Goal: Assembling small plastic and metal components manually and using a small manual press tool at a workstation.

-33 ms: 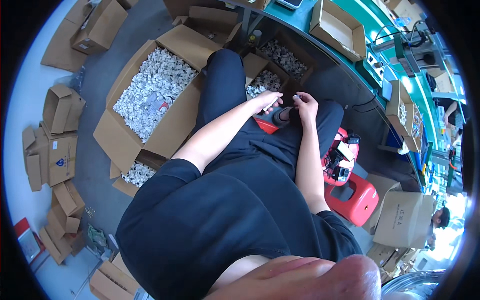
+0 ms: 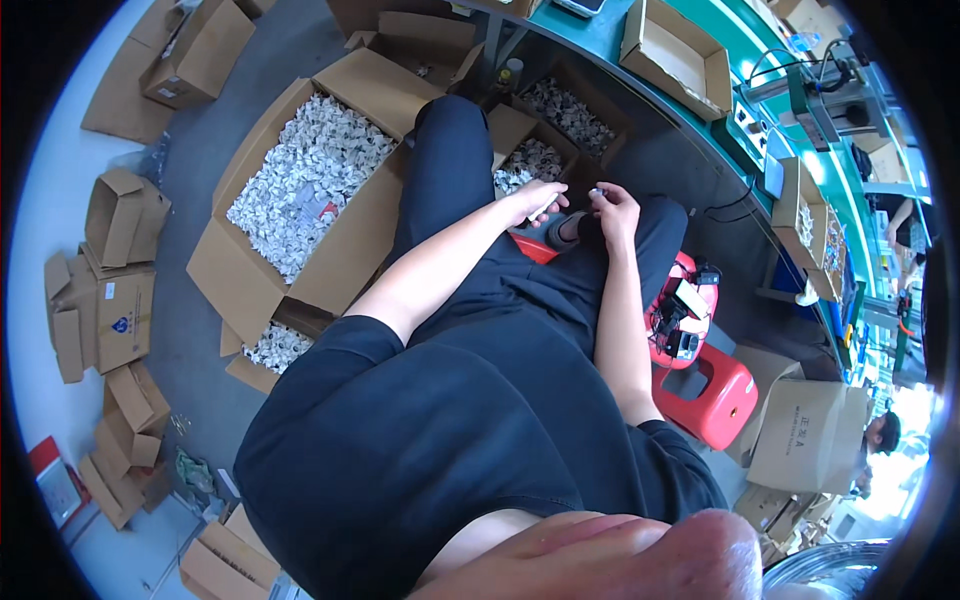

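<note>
My left hand (image 2: 535, 200) is closed around a small, pale, flat-looking piece (image 2: 545, 209), partly hidden by the fingers. A short distance to its right, my right hand (image 2: 618, 212) pinches a small grey-white part (image 2: 598, 193) between thumb and fingers. Both hands hover over my lap, apart from each other. Just beyond them stands an open carton (image 2: 508, 128) holding many small white and dark parts (image 2: 530, 165). Left of my leg, a large open carton (image 2: 345, 235) is filled with similar white parts (image 2: 305, 165), and a small clear bag with red on it lies on top.
Another carton of parts (image 2: 570, 115) sits under the green workbench (image 2: 575, 35). To my right are a red stool (image 2: 715, 400) and black devices with cables (image 2: 683, 345). Cardboard boxes (image 2: 125, 315) line the left wall. A person (image 2: 885, 433) appears at the far right.
My right hand and forearm have shifted very slightly to the right. The left hand stays almost in place, and both still hold their small pieces.
</note>
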Action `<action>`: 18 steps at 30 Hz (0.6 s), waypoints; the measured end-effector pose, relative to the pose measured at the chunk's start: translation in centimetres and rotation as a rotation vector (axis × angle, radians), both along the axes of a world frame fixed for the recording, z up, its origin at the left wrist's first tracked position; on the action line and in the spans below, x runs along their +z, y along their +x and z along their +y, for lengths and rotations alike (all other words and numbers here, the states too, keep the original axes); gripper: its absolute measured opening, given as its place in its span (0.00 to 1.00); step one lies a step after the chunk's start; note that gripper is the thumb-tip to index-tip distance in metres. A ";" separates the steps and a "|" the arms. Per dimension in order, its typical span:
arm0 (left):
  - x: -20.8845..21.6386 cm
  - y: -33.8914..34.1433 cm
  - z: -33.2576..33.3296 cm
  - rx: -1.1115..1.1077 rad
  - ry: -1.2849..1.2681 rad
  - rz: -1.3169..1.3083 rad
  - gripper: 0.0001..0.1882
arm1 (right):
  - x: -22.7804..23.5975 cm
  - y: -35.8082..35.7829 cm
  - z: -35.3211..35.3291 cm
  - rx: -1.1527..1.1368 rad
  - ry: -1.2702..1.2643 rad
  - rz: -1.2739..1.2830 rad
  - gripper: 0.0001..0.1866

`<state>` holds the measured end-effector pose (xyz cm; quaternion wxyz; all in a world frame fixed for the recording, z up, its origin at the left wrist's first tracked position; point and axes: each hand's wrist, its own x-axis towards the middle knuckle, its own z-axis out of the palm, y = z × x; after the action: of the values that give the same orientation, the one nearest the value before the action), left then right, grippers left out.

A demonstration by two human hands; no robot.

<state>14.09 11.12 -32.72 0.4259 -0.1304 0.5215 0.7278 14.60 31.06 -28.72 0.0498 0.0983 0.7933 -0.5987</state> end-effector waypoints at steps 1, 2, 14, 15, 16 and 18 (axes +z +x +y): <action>0.2 0.3 0.1 -0.032 0.018 0.015 0.23 | 0.5 0.8 0.2 -0.022 0.011 0.005 0.14; 0.7 0.5 0.1 -0.067 0.037 0.031 0.24 | 1.2 1.3 0.4 -0.030 0.015 0.002 0.14; 10.0 3.5 -2.7 0.071 0.364 0.293 0.29 | 10.0 2.9 -0.3 0.157 -0.633 0.172 0.14; 12.1 4.3 -2.6 0.095 0.353 0.351 0.30 | 10.5 2.9 -0.4 0.194 -0.685 0.202 0.14; 13.8 5.0 -2.7 0.122 0.338 0.411 0.30 | 11.1 2.9 -0.7 0.182 -0.693 0.201 0.14; 15.8 5.5 -2.9 0.109 0.323 0.444 0.31 | 12.0 3.1 -1.4 0.205 -0.797 0.224 0.14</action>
<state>19.63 8.20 -16.96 0.2768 0.0739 0.4714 0.8341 17.71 29.66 -16.76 0.0565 -0.0735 0.5061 -0.8575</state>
